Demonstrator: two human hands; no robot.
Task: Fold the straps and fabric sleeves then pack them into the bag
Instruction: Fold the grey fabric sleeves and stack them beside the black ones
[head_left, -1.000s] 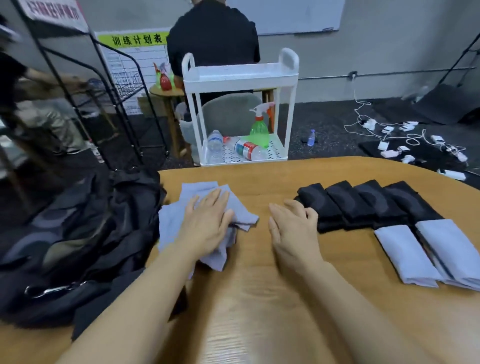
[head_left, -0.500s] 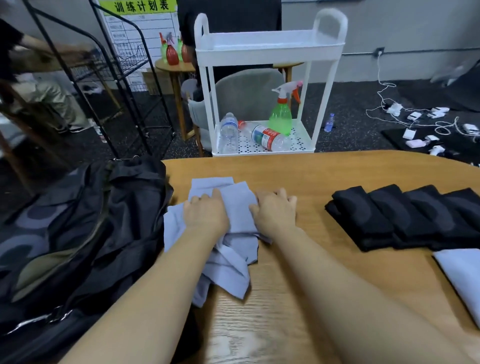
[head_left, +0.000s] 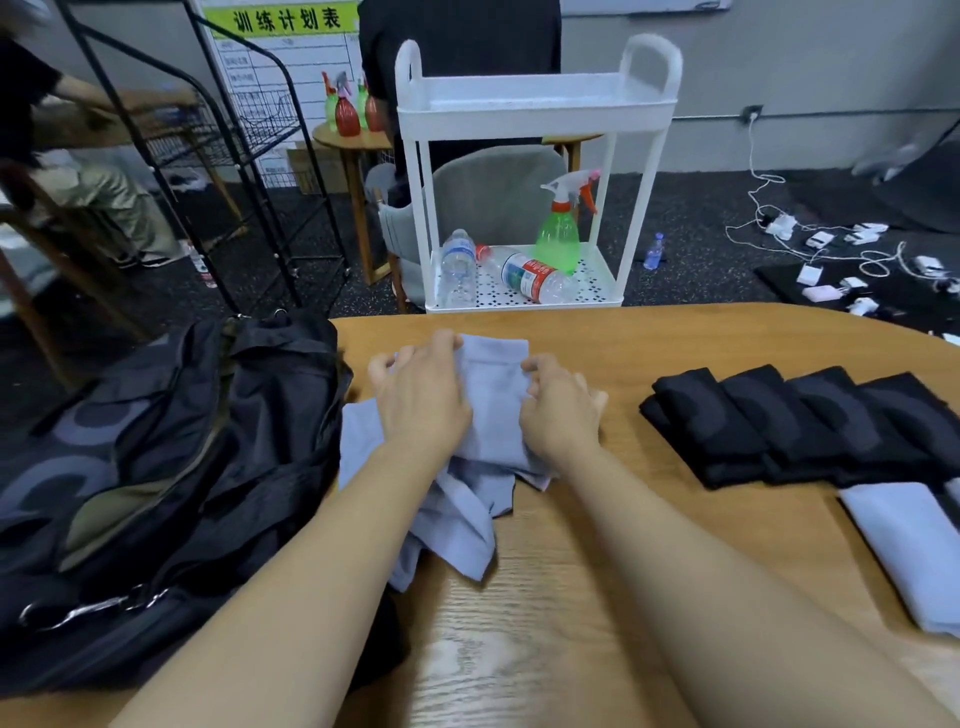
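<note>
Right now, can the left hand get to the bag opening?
Probably yes. The left hand grips the grey cloth right beside the black bag, with nothing between them. It would need to let go or carry the cloth across.

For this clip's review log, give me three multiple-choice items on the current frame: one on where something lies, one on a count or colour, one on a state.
1. Where does the dark bag lie?
A. at the table's left edge
B. on the white cart
C. beside the folded black pieces

2. How many folded black pieces form the row on the right?
A. two
B. four
C. six

3. What are the hands doing?
A. resting flat on bare wood
B. both gripping the grey-blue fabric
C. zipping the bag

Answers:
1 A: the bag slumps over the left edge of the table.
2 B: four folded black pieces overlap in one row.
3 B: the left hand and right hand curl their fingers round the grey-blue fabric.
</note>
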